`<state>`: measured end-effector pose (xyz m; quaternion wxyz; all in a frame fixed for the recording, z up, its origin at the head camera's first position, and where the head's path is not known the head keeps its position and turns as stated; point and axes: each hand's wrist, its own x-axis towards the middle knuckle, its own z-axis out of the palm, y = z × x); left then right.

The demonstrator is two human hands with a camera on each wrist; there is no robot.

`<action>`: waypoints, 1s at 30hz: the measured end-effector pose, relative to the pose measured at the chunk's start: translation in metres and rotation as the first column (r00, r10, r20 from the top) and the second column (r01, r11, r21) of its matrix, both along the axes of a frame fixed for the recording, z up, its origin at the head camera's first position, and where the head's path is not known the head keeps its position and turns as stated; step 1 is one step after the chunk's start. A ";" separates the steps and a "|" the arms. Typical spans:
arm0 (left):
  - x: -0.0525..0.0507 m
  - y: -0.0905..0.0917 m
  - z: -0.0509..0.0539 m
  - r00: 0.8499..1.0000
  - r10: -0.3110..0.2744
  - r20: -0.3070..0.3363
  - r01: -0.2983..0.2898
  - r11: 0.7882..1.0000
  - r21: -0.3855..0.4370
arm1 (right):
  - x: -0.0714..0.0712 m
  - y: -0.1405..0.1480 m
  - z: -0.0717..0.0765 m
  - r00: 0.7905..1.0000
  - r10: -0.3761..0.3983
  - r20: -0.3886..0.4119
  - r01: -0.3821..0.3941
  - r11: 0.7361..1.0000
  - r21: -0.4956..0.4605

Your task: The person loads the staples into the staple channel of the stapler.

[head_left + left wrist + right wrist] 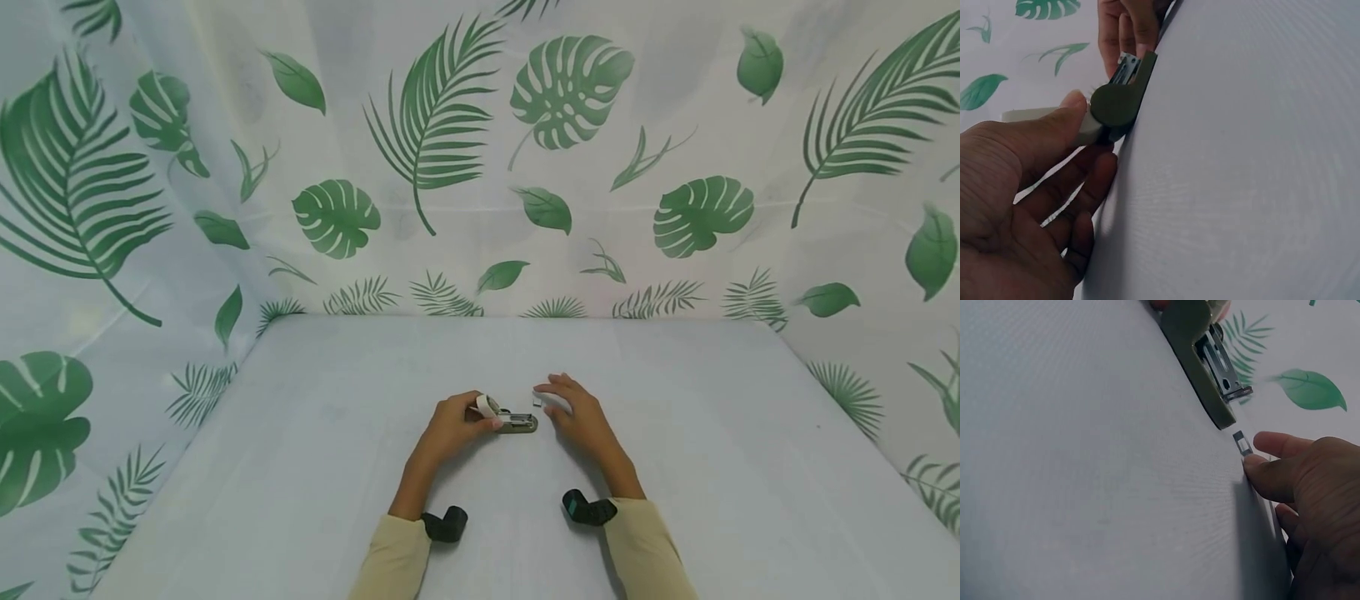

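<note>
My left hand holds a small olive-green stapler, its pale top cover swung back and its metal staple channel exposed. In the left wrist view, the thumb lies on the cover and the fingers curl beneath. The stapler's base rests on the white table. Just beyond its front end is a short silvery strip of staples, apart from the stapler. My right hand is at this strip, its thumb tip overlapping one end in the right wrist view. Index finger and thumb are visibly spread apart.
A white cloth covers the table. Leaf-printed curtains rise behind it and along both sides. Black wrist cameras sit on both forearms, close above the tabletop.
</note>
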<state>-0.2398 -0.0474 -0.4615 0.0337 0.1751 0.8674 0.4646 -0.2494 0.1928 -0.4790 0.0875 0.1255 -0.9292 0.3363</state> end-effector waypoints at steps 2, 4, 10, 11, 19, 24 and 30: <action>0.001 -0.001 0.000 1.000 -0.020 -0.024 0.020 1.000 0.006 | -0.002 0.001 -0.001 1.000 0.007 -0.002 -0.007 1.000 -0.007; 0.002 -0.002 -0.001 0.999 -0.034 -0.030 0.034 0.999 0.015 | -0.004 0.001 -0.002 1.000 0.018 -0.002 -0.018 1.000 -0.014; -0.002 0.000 -0.007 1.000 -0.018 0.007 0.018 1.000 0.006 | -0.009 0.001 -0.004 0.999 0.041 -0.003 -0.041 0.999 -0.014; -0.003 0.000 -0.008 1.000 -0.014 0.009 0.014 1.000 0.001 | -0.009 0.001 -0.005 0.999 0.039 -0.005 -0.039 0.999 -0.012; -0.003 0.000 -0.009 0.999 -0.016 0.029 0.016 1.000 0.003 | -0.008 -0.001 -0.004 1.000 0.017 -0.002 -0.017 1.000 0.008; 0.001 -0.003 -0.005 0.999 -0.042 -0.001 0.042 0.999 0.022 | -0.005 -0.002 -0.003 1.000 0.013 0.003 -0.014 1.000 0.008; -0.001 -0.003 -0.004 0.999 -0.039 -0.004 0.039 0.999 0.029 | -0.006 -0.004 -0.003 0.999 -0.012 -0.034 0.013 0.999 0.030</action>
